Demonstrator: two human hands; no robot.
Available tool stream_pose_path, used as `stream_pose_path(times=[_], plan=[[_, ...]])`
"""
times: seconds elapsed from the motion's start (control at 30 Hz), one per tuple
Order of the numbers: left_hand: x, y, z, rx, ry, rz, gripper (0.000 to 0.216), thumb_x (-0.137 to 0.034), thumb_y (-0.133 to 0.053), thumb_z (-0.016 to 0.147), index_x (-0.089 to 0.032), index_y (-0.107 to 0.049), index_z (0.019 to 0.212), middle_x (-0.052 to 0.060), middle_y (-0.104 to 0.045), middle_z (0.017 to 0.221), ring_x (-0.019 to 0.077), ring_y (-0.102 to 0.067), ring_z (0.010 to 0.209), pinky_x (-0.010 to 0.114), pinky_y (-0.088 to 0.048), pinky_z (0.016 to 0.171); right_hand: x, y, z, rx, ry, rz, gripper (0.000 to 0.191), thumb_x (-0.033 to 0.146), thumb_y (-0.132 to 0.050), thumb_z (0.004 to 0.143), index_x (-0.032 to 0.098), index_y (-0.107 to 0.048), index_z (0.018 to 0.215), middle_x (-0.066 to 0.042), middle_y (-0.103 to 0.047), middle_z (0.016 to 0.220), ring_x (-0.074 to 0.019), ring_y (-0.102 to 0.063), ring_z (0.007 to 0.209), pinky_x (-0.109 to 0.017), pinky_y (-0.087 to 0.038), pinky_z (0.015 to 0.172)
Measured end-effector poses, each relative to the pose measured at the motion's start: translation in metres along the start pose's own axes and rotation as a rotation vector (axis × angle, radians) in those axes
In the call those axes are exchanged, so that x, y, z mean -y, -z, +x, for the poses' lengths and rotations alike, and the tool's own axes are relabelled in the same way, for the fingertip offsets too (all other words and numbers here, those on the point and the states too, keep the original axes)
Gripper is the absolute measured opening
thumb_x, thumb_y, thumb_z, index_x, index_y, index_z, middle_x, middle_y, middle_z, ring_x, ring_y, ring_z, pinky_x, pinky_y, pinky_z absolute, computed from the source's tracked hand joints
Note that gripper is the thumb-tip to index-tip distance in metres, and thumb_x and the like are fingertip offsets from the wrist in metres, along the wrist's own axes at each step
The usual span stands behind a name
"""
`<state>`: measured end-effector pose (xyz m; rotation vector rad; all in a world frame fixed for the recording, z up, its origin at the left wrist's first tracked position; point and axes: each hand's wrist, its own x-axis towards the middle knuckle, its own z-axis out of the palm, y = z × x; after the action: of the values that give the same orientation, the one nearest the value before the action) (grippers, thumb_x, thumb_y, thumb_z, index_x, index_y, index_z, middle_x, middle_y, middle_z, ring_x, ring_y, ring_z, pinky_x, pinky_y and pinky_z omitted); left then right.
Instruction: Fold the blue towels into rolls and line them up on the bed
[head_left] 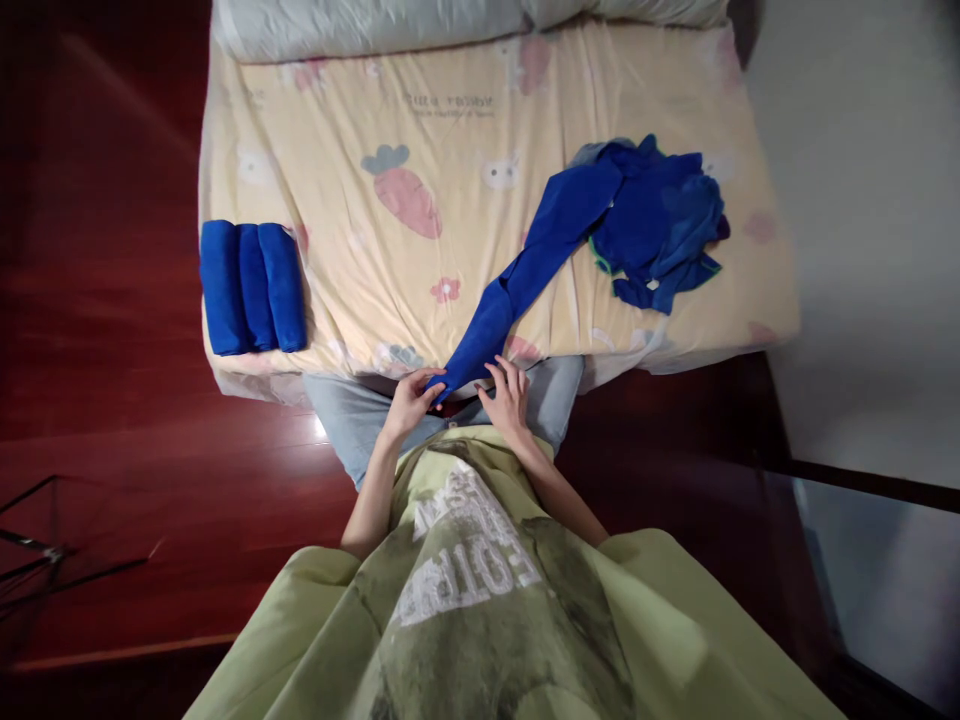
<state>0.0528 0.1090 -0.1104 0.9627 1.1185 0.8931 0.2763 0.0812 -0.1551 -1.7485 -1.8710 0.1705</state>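
A long blue towel [534, 255], folded narrow, stretches diagonally across the yellow patterned bed [390, 270] from a heap at the right down to the near edge. My left hand [411, 400] pinches the towel's near end with curled fingers. My right hand [506, 398] rests beside it on the same end, fingers bent onto the cloth. Both hands sit just over my lap at the bed's front edge.
A heap of crumpled blue towels [660, 225] lies at the bed's right side. Three rolled blue towels [253, 287] sit side by side at the left edge. Pale pillows [375, 25] line the far end. Dark red wooden floor [112, 330] surrounds the bed.
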Motion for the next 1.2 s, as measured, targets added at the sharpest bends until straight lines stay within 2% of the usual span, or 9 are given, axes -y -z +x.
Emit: stream_pose_path(times=[0.13, 0.23, 0.3, 0.43, 0.57, 0.63, 0.77, 0.97, 1.2], plan=[[-0.006, 0.007, -0.017, -0.021, -0.060, 0.162, 0.050, -0.051, -0.081, 0.084, -0.016, -0.075, 0.121, 0.011, -0.078, 0.113, 0.0216, -0.073, 0.081, 0.030, -0.062, 0.062, -0.007, -0.008, 0.010, 0.040, 0.030, 0.027, 0.024, 0.023, -0.056, 0.102, 0.018, -0.077, 0.111, -0.014, -0.071, 0.129, -0.0275, -0.061, 0.115, -0.047, -0.048, 0.106], [-0.005, 0.010, -0.027, -0.088, -0.185, 0.381, 0.036, -0.041, -0.074, 0.092, -0.020, -0.078, 0.120, 0.010, -0.079, 0.113, 0.0273, -0.077, 0.097, 0.039, -0.065, 0.089, -0.007, -0.007, 0.011, 0.030, 0.047, 0.107, 0.025, 0.023, -0.053, 0.104, 0.018, -0.077, 0.106, -0.013, -0.075, 0.117, -0.0261, -0.063, 0.110, -0.045, -0.048, 0.104], [-0.001, 0.012, -0.030, -0.119, -0.281, 0.485, 0.029, -0.035, -0.069, 0.096, -0.022, -0.078, 0.120, 0.010, -0.078, 0.123, 0.0296, -0.075, 0.113, 0.043, -0.059, 0.106, -0.003, 0.000, 0.013, -0.041, 0.035, 0.175, 0.028, 0.023, -0.048, 0.106, 0.018, -0.076, 0.107, -0.012, -0.076, 0.110, -0.0258, -0.065, 0.109, -0.045, -0.050, 0.102], [0.003, 0.013, -0.030, -0.150, -0.366, 0.634, 0.033, -0.030, -0.066, 0.097, -0.025, -0.075, 0.128, 0.011, -0.065, 0.148, 0.0323, -0.065, 0.134, 0.049, -0.051, 0.118, 0.017, 0.020, 0.023, -0.213, 0.055, 0.255, 0.030, 0.022, -0.045, 0.108, 0.019, -0.075, 0.105, -0.012, -0.076, 0.102, -0.0258, -0.067, 0.106, -0.046, -0.051, 0.099], [-0.013, 0.004, -0.032, -0.120, -0.546, 0.748, 0.055, -0.035, -0.080, 0.089, -0.023, -0.067, 0.141, 0.015, -0.053, 0.160, 0.0372, -0.046, 0.152, 0.058, -0.037, 0.127, 0.058, 0.034, 0.030, -0.108, 0.245, 0.279, 0.023, 0.022, -0.054, 0.106, 0.025, -0.077, 0.110, -0.008, -0.077, 0.101, -0.0249, -0.069, 0.108, -0.048, -0.049, 0.105], [-0.025, -0.002, -0.037, -0.140, -0.669, 0.720, 0.050, -0.033, -0.073, 0.094, -0.023, -0.064, 0.143, 0.016, -0.059, 0.153, 0.0333, -0.054, 0.145, 0.055, -0.044, 0.122, 0.079, 0.034, 0.028, -0.029, 0.383, 0.300, 0.020, 0.022, -0.059, 0.104, 0.028, -0.077, 0.112, -0.006, -0.078, 0.101, -0.0234, -0.070, 0.108, -0.048, -0.051, 0.105], [-0.042, -0.005, -0.050, -0.326, -0.896, 0.649, 0.026, -0.023, -0.062, 0.101, -0.024, -0.072, 0.125, 0.010, -0.077, 0.114, 0.0225, -0.074, 0.105, 0.039, -0.062, 0.093, 0.108, 0.030, 0.022, -0.012, 0.507, 0.341, 0.022, 0.020, -0.061, 0.102, 0.030, -0.078, 0.112, -0.003, -0.079, 0.104, -0.0218, -0.071, 0.109, -0.043, -0.058, 0.101], [-0.062, 0.026, -0.076, -0.395, -0.992, 0.715, 0.017, -0.024, -0.063, 0.100, -0.021, -0.079, 0.105, 0.008, -0.079, 0.092, 0.0203, -0.076, 0.080, 0.034, -0.063, 0.073, 0.102, 0.031, 0.031, 0.085, 0.542, 0.406, 0.027, 0.025, -0.054, 0.105, 0.026, -0.077, 0.119, -0.007, -0.076, 0.119, -0.0219, -0.069, 0.116, -0.042, -0.060, 0.104], [-0.085, 0.057, -0.114, -0.611, -1.010, 0.732, 0.012, -0.027, -0.069, 0.093, -0.020, -0.078, 0.097, 0.005, -0.076, 0.078, 0.0192, -0.071, 0.065, 0.031, -0.058, 0.063, 0.084, 0.013, 0.041, 0.049, 0.299, 0.368, 0.033, 0.016, -0.051, 0.101, 0.022, -0.073, 0.125, -0.010, -0.073, 0.121, -0.0231, -0.066, 0.116, -0.042, -0.057, 0.104]])
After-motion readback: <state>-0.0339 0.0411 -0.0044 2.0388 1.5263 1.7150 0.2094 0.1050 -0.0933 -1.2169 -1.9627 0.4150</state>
